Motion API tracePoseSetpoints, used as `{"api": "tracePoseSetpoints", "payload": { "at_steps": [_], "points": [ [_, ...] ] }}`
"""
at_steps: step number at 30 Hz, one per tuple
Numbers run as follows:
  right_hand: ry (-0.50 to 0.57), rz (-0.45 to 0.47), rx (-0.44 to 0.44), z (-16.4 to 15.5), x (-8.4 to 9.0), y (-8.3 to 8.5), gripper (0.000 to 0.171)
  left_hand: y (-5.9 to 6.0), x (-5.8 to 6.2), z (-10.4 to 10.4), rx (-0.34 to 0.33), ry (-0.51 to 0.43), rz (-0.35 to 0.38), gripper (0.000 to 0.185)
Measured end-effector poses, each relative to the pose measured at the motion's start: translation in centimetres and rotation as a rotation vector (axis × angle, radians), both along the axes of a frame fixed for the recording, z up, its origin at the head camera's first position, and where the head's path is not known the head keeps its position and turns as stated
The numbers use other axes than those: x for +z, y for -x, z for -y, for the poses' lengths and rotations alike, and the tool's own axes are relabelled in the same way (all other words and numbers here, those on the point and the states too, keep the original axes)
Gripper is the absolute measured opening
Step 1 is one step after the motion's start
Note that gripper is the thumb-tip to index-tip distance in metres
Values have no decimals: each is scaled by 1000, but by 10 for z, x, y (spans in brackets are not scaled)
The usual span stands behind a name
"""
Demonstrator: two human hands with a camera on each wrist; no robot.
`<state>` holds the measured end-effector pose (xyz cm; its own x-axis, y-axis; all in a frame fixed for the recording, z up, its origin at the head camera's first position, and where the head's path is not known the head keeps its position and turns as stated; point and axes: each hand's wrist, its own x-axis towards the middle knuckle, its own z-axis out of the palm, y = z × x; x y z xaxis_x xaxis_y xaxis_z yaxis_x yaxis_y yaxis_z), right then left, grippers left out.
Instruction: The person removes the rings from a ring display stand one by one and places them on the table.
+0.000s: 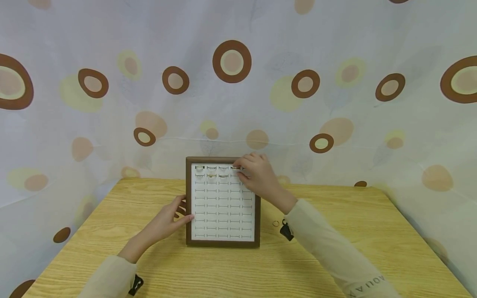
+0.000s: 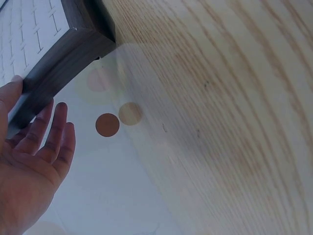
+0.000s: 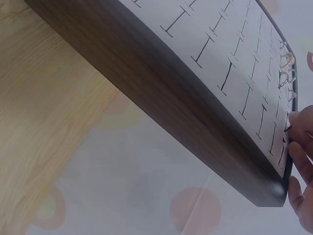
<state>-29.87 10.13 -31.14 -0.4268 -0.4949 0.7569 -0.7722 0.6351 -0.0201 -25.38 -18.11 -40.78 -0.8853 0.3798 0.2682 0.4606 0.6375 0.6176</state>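
A ring display board with a dark wooden frame and a white slotted panel stands tilted up on the table. My left hand holds its left edge, thumb on the front and fingers behind; the left wrist view shows the same grip of the hand. At the top row, near the fourth slot, my right hand pinches a small ring, mostly covered by the fingertips. Several rings sit in the top two rows, among them a gold-toned ring. Lower slots hold no rings.
A loose ring lies on the wooden table to the right of the board, close to a black strap end at the right sleeve. Behind the table hangs a patterned curtain with brown and beige circles.
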Motion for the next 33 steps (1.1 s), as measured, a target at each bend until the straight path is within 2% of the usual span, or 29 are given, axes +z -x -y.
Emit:
{"api": "tracePoseSetpoints", "payload": {
  "at_steps": [12, 24, 33],
  "points": [
    [36, -85, 2, 5, -5, 6, 11, -1, -1, 1, 1, 8, -14, 58],
    [40, -87, 16, 5, -3, 8, 10, -1, 0, 0, 7, 11, -15, 58],
    [49, -40, 46, 4, -2, 9, 11, 0, -1, 0, -2, 9, -21, 58]
  ]
}}
